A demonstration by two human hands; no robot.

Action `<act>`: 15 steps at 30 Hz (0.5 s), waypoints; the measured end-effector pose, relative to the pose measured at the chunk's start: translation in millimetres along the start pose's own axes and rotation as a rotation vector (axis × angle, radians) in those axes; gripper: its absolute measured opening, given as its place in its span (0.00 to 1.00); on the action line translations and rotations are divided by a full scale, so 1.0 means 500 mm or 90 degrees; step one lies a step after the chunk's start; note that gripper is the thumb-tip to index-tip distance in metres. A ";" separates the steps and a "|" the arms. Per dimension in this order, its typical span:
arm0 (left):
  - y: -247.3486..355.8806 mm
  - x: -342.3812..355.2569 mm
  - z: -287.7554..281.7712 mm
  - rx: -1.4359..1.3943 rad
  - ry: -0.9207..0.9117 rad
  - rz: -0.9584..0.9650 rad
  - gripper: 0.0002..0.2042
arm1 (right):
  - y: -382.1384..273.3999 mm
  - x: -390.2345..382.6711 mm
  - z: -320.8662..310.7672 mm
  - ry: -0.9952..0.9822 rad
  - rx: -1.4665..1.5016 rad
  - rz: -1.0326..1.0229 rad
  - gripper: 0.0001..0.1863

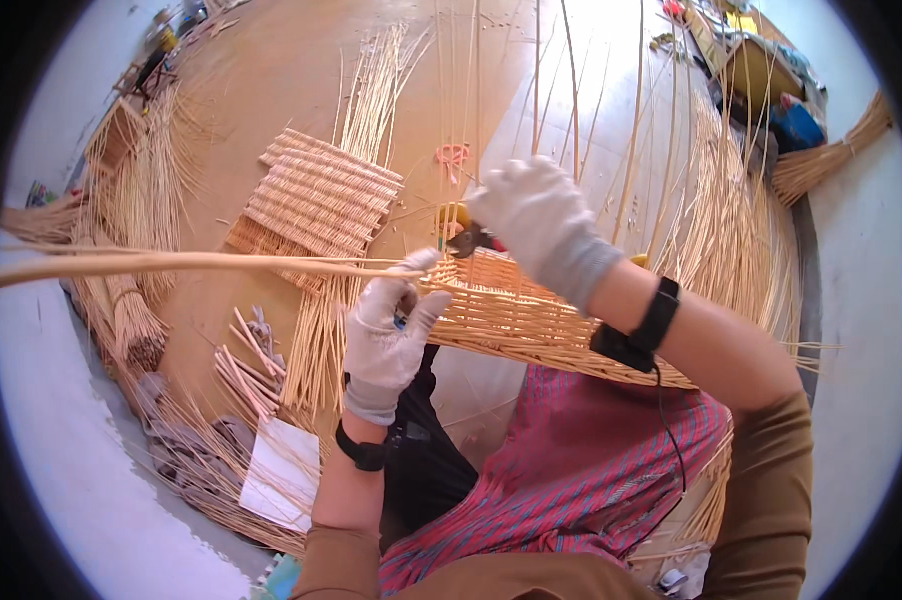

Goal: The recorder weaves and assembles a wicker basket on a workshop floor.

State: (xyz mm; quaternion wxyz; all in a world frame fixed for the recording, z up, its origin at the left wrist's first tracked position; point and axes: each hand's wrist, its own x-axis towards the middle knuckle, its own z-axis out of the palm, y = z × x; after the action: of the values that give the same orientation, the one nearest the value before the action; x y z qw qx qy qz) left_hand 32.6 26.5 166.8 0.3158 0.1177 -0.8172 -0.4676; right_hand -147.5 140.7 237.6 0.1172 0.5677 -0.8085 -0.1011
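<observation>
The gloved left hand (384,335) curls closed around a long rod (201,262) at the left end of a woven basket (531,325), while the right hand (551,222) clasps cutters (464,242) so near that a slip might nick the other.

Close, wide fisheye view from head height, down toward floor (261,95)
</observation>
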 end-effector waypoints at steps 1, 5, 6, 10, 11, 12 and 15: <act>-0.015 0.011 0.007 -0.015 0.010 0.054 0.06 | -0.022 0.026 0.001 -0.045 -0.053 -0.037 0.09; -0.008 0.020 -0.009 -0.179 0.097 -0.212 0.06 | -0.074 0.062 0.053 -0.083 -0.201 -0.107 0.11; -0.010 0.016 -0.012 -0.177 0.093 -0.216 0.06 | -0.080 0.068 0.057 -0.086 -0.196 -0.107 0.11; -0.012 0.003 -0.018 -0.162 0.093 -0.231 0.06 | -0.090 0.077 0.075 -0.124 -0.158 -0.109 0.14; -0.011 0.002 -0.016 -0.131 0.081 -0.186 0.06 | -0.092 0.078 0.079 -0.122 -0.151 -0.095 0.14; -0.012 0.000 -0.017 -0.099 0.071 -0.141 0.06 | -0.091 0.081 0.075 -0.122 -0.149 -0.098 0.14; -0.003 -0.003 -0.025 -0.083 0.076 -0.141 0.07 | -0.092 0.086 0.073 -0.180 -0.093 -0.119 0.15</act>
State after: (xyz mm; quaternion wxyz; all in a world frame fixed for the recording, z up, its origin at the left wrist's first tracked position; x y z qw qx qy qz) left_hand 41.6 17.9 169.5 0.3170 0.2139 -0.7467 -0.5442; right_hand -131.6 85.8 192.7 0.0333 0.6105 -0.7513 -0.2485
